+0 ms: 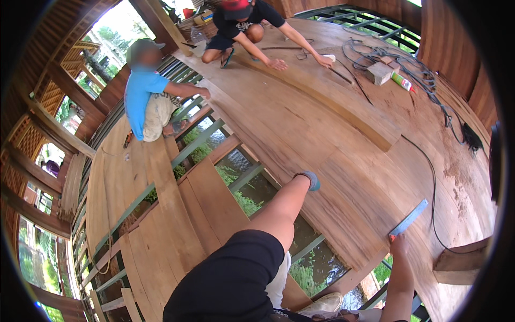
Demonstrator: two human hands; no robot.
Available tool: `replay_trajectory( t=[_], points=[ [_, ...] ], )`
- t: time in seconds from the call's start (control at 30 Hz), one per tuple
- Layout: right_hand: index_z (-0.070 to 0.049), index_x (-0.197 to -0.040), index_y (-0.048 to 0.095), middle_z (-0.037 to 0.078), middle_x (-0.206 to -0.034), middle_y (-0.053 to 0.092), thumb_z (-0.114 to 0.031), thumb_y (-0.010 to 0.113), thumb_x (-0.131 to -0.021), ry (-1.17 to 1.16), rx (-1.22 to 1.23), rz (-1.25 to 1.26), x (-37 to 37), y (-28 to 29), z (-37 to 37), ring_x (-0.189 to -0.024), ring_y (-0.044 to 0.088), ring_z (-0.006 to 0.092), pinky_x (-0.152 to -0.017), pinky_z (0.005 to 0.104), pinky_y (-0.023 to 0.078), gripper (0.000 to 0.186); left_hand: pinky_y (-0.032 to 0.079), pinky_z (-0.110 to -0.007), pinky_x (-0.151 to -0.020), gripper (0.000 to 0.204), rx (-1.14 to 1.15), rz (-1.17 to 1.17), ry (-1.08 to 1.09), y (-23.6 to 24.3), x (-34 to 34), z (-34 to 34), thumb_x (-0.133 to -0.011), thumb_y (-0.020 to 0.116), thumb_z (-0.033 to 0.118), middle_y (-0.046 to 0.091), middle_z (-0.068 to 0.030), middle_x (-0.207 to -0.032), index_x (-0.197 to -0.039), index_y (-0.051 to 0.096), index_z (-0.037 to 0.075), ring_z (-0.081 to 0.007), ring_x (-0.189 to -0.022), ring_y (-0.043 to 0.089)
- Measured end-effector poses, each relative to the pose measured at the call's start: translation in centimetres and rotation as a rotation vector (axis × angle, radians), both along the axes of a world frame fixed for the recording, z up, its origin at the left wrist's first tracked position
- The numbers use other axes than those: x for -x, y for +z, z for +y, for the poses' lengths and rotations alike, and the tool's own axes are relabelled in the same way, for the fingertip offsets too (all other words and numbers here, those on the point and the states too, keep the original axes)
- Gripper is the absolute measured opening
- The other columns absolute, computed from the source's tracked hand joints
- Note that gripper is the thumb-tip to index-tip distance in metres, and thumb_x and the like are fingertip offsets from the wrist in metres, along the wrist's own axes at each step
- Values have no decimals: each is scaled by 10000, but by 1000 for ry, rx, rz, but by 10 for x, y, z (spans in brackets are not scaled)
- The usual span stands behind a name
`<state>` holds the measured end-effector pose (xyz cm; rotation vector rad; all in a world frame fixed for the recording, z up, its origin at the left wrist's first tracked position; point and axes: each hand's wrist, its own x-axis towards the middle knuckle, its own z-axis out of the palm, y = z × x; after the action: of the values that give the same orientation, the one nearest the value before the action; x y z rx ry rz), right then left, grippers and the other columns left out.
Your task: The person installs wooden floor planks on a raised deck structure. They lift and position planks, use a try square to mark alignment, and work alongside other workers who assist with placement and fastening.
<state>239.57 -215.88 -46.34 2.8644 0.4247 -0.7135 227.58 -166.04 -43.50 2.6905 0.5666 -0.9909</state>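
The person's right hand sits at the near right of the plank floor, holding the near end of a metal ruler that lies on the boards. A cable runs just beside the ruler, back toward the far right, where a wooden block and a tube lie. The person's leg stretches across the open gap left of the floor. Two other people crouch at the far edge.
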Motion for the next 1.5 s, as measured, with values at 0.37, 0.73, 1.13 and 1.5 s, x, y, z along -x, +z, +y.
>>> replay_trajectory(
  t=[0.37, 0.73, 1.13, 1.5],
  points=[
    [-49, -1190, 575, 154, -1225, 636, -169, 612, -897, 43, -43, -10, -4, 15, 16, -1112, 652, 323, -866, 422, 560, 319, 349, -449, -1143, 851, -81, 240, -420, -3, 19, -160, -833, 595, 440, 219, -274, -1578, -1530, 287, 61, -389, -1440, 313],
    [-81, -1186, 676, 113, -1184, 679, -438, 669, -887, -189, 36, -8, 9, 20, -21, -1050, 681, 303, -743, 535, 573, 465, 245, -459, -1199, 969, -68, 368, -508, -3, 10, -159, -844, 589, 563, 32, -207, -1633, -1573, 149, 100, -378, -1489, 185],
    [-56, -1199, 656, 126, -1211, 661, -337, 671, -895, -185, 4, -63, 6, 10, -29, -1132, 636, 300, -795, 488, 577, 415, 257, -456, -1193, 961, -85, 346, -547, -9, 7, -157, -837, 589, 558, 51, -193, -1637, -1576, 154, 124, -369, -1487, 201],
    [-91, -1046, 732, 141, -1121, 684, -331, 720, -841, -138, -82, -52, 3, 53, -12, -983, 696, 263, -796, 383, 586, 316, 280, -441, -1183, 939, -79, 316, -522, 11, 7, -167, -829, 591, 549, 136, -233, -1612, -1553, 223, 78, -383, -1468, 247]
  ],
)
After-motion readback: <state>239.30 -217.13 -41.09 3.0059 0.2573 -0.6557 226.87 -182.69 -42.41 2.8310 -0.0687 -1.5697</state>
